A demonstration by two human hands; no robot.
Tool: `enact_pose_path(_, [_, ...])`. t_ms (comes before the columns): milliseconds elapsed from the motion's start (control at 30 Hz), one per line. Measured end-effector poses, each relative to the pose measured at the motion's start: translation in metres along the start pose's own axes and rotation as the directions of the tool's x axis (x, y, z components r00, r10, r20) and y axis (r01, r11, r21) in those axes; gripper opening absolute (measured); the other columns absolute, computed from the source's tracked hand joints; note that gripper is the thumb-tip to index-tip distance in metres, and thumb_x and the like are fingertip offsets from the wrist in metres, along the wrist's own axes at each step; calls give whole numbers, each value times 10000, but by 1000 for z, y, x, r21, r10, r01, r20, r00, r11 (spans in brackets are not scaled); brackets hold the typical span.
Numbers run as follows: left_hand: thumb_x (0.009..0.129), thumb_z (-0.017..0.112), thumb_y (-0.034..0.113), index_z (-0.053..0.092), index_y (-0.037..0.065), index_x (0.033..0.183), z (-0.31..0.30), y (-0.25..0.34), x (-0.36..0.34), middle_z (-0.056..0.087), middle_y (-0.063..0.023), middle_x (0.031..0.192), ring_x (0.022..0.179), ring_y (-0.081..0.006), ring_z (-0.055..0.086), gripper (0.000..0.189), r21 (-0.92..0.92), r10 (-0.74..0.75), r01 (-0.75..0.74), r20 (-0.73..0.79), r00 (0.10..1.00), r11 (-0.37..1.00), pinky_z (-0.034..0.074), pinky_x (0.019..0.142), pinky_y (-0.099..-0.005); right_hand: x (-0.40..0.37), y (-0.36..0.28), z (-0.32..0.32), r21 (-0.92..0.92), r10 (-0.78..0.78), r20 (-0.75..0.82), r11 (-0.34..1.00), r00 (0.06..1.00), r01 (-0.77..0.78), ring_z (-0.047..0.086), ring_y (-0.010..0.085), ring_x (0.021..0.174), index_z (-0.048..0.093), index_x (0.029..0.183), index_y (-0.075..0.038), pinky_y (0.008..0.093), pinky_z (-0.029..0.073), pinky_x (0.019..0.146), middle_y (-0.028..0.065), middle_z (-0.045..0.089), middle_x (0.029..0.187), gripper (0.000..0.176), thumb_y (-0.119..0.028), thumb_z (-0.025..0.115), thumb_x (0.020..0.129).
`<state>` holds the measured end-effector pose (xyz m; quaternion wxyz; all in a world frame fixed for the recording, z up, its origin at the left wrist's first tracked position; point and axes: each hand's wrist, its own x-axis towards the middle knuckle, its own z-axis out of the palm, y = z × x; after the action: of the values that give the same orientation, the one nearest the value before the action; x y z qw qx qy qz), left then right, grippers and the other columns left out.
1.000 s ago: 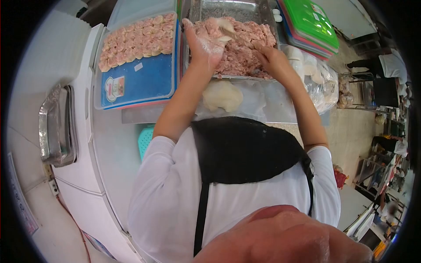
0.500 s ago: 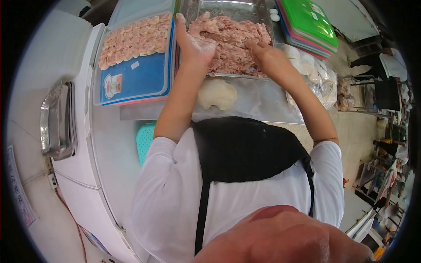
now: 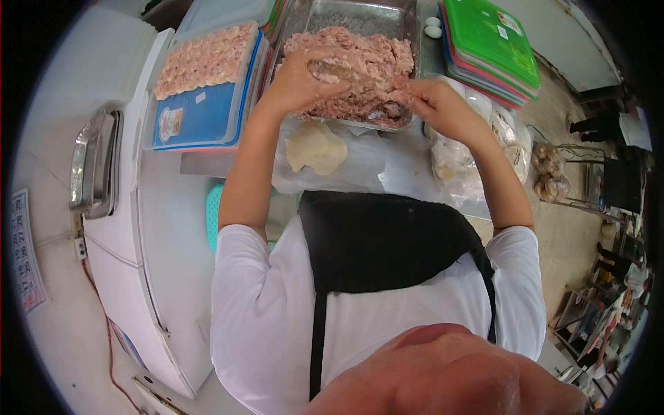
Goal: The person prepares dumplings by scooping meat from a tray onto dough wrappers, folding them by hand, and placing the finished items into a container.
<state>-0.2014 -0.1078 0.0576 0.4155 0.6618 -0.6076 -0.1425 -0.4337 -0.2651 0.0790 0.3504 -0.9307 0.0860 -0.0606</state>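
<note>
A metal tray (image 3: 360, 10) of pinkish minced meat (image 3: 384, 52) lies before me. My right hand (image 3: 436, 104) is closed on the handle end of a narrow, flat spatula (image 3: 339, 71), which is smeared with mince and points left. My left hand (image 3: 294, 83) is curled around the spatula's far end, thumb along the near side; what lies in its palm is hidden. Just below the tray sits a pale stack of round dough wrappers (image 3: 316, 149). Rows of filled dumplings (image 3: 204, 61) cover the upper part of a blue-lidded container (image 3: 207, 117) to the left.
Bagged white wrappers (image 3: 446, 162) lie at the right of the metal table. Behind them stands a stack of green-topped plastic containers (image 3: 491, 34), with two white eggs (image 3: 433, 26) beside it. A turquoise basket (image 3: 214, 218) is below the table edge.
My left hand has turned from thumb-up and spread to curled around the spatula's end. My right hand has brought the mince-smeared spatula toward it. The view has shifted slightly.
</note>
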Motion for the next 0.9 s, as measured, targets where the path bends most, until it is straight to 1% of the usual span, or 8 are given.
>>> enact_pose_path(167, [673, 758, 257, 635, 24, 1039, 20, -8, 1, 664, -142, 991, 923, -256, 623, 452, 149, -115, 111, 23, 993, 983, 460, 851, -329, 18, 62, 2, -66, -226, -12, 972, 974, 224, 617, 315, 907, 613, 1118, -23, 342, 486, 796, 164, 632, 1057, 277, -176, 576, 889])
enact_pose_path(267, [687, 732, 273, 628, 24, 1095, 29, -17, 4, 666, -184, 980, 924, -305, 629, 490, 144, -302, 308, -59, 951, 941, 469, 842, -368, 14, 29, -8, -468, 16, -114, 881, 993, -68, 611, 345, 845, 605, 1138, -72, 384, 498, 727, 137, 625, 994, 286, -164, 587, 867])
enact_pose_path(367, [701, 725, 282, 617, 32, 1119, 31, -12, 6, 660, -182, 1014, 941, -292, 626, 499, 123, -427, 425, -9, 904, 897, 474, 838, -364, 13, 42, 29, -383, -181, -188, 919, 965, 98, 602, 355, 801, 596, 1148, -109, 413, 492, 678, 121, 611, 965, 293, -153, 584, 858])
enact_pose_path(433, [709, 722, 292, 597, 45, 1160, 24, 14, 10, 647, -175, 1070, 987, -280, 616, 530, 165, -477, 462, 67, 876, 872, 472, 855, -358, 21, 88, 45, -350, -107, -167, 936, 980, 43, 607, 352, 817, 612, 1119, -103, 428, 482, 691, 141, 629, 941, 269, -222, 555, 884])
enact_pose_path(533, [718, 721, 295, 557, 72, 1224, 34, -19, -12, 615, -163, 1152, 1035, -263, 601, 577, 187, -285, 316, -174, 943, 930, 466, 882, -349, 16, 104, 24, -428, 71, -60, 899, 996, -90, 601, 364, 882, 625, 1117, -72, 414, 479, 756, 182, 644, 936, 331, -307, 512, 914])
enact_pose_path(633, [726, 735, 305, 501, 17, 1249, 13, 28, -20, 598, -146, 1182, 1108, -250, 558, 642, 25, -162, 166, -123, 979, 986, 400, 974, -361, 0, 72, -8, -235, 189, -79, 950, 979, -203, 617, 338, 907, 624, 1128, -46, 358, 477, 799, 190, 639, 1015, 345, -302, 514, 925])
enact_pose_path(767, [720, 732, 241, 568, 64, 1176, 0, 36, -17, 628, -120, 1111, 1028, -238, 586, 515, -3, -66, 66, 40, 997, 998, 416, 943, -342, -6, 30, -6, 221, -135, -53, 965, 990, 143, 610, 264, 989, 614, 1112, -4, 331, 454, 864, 173, 624, 1109, 284, -205, 536, 928])
enact_pose_path(900, [715, 733, 274, 606, 47, 1105, -2, 17, -15, 645, -143, 1041, 990, -267, 607, 469, 61, -53, 47, 110, 992, 997, 451, 879, -350, 4, 32, 5, -104, -236, -1, 966, 972, 235, 610, 286, 970, 619, 1100, -11, 330, 468, 836, 160, 626, 1104, 259, -171, 556, 906])
